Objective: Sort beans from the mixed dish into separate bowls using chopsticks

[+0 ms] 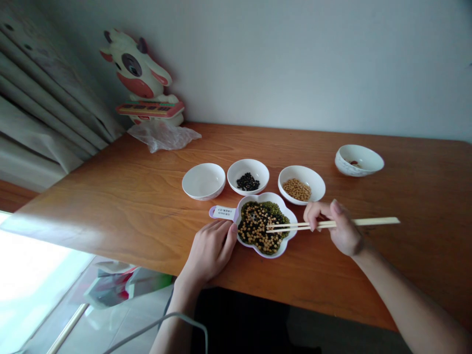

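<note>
My right hand grips a pair of pale wooden chopsticks, and their tips touch the beans in a white flower-shaped dish. Whether a bean is caught between the tips I cannot tell. The dish holds mixed yellow, black and green beans and has a purple handle with a white label. My left hand rests on the table with bent fingers against the handle, its thumb at the dish's left rim. Behind the dish stand a bowl of yellow beans, a bowl of black beans and an empty white bowl.
A bowl with a few reddish pieces stands farther back on the right. At the back left of the wooden table are a toy cow with a keyboard and a crumpled plastic bag. A grey cable crosses my left forearm.
</note>
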Action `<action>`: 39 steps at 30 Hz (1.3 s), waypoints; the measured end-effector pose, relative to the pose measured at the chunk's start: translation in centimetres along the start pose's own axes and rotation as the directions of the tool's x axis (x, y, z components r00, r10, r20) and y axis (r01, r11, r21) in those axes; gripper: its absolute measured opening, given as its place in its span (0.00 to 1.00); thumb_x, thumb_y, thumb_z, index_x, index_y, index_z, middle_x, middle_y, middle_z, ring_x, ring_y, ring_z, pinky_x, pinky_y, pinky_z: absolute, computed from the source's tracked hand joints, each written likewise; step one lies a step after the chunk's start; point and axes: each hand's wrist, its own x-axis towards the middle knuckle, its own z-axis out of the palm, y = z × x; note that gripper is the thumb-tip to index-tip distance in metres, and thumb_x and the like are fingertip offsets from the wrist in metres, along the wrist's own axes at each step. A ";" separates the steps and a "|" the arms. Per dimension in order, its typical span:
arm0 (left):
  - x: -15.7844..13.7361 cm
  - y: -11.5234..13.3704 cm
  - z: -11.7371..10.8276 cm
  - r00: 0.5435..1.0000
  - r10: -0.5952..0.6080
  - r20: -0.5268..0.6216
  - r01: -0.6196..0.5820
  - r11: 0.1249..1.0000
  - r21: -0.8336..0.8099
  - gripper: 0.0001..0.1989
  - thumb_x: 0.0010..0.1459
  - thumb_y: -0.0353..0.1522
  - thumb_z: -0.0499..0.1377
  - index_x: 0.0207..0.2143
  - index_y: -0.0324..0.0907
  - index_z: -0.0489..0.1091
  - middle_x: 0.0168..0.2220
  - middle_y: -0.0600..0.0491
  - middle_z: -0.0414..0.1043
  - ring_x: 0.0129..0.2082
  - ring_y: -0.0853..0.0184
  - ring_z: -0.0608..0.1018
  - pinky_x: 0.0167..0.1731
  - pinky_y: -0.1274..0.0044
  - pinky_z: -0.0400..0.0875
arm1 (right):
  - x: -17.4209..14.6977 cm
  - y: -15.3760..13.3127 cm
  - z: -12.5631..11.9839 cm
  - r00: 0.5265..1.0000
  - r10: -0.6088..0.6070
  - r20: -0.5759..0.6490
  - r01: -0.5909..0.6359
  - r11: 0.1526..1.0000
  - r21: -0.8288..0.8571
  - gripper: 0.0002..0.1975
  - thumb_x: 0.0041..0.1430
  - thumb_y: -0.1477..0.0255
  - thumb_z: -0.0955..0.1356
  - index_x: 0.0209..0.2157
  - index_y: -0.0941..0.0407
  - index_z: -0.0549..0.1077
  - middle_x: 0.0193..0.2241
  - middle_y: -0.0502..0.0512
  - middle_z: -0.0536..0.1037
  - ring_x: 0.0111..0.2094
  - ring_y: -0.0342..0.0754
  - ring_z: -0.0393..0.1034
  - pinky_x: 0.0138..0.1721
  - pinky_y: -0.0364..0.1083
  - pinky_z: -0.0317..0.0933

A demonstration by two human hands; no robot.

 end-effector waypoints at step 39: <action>-0.1 -0.3 -0.1 1.000 0.011 0.016 -0.011 1.000 -0.001 0.17 0.76 0.37 0.45 0.31 0.45 0.59 0.32 0.53 0.71 0.33 0.62 0.72 0.39 0.70 0.63 | 0.5 -0.5 0.2 1.000 -0.017 -0.024 0.019 0.998 0.053 0.34 0.76 0.52 0.49 0.26 0.53 0.71 0.24 0.54 0.69 0.28 0.50 0.63 0.34 0.51 0.56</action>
